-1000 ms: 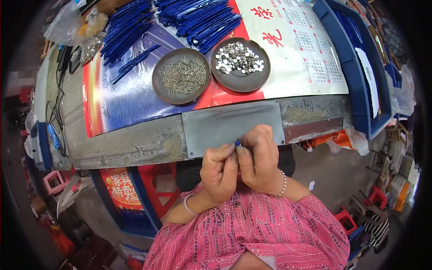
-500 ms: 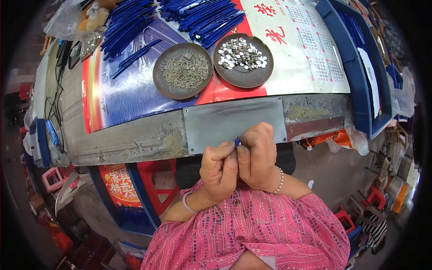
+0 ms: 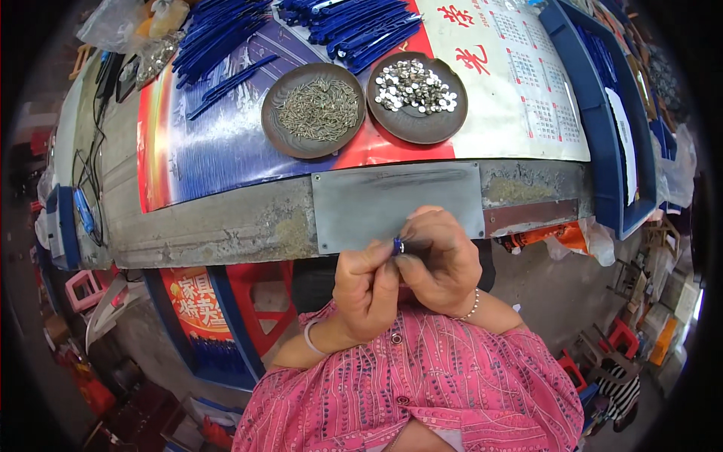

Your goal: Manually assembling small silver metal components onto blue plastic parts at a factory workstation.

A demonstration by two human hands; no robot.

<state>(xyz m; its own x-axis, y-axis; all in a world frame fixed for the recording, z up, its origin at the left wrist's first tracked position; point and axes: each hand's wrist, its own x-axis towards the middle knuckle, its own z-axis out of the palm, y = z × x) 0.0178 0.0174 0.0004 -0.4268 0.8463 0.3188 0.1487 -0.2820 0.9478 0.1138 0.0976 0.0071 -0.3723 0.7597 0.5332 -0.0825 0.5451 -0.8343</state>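
Just in front of my chest, both hands meet at a small blue plastic piece (image 3: 397, 245). Only a short end of it shows, with a pale spot beside it; my fingers hide the rest. My left hand (image 3: 365, 290) pinches it from the left between thumb and fingers. From the right, the thumb and fingertips of my right hand (image 3: 446, 264) close on it too. Beyond the hands, a grey metal plate (image 3: 361, 207) is fixed to the table edge. Farther back, one brown dish (image 3: 273, 132) holds short thin metal pins or screws; another dish (image 3: 444, 129) holds shiny round metal bits.
Long blue plastic strips (image 3: 218, 45) lie in piles at the back, on a calendar sheet (image 3: 527, 143). A blue crate (image 3: 602, 143) stands at the right, a smaller blue tray (image 3: 64, 233) at the left. Below the table are a red stool (image 3: 239, 290) and a blue bin (image 3: 233, 331).
My right hand has turned and its fingers have shifted over the blue piece. The left hand stays nearly in place. The whole view has shifted slightly.
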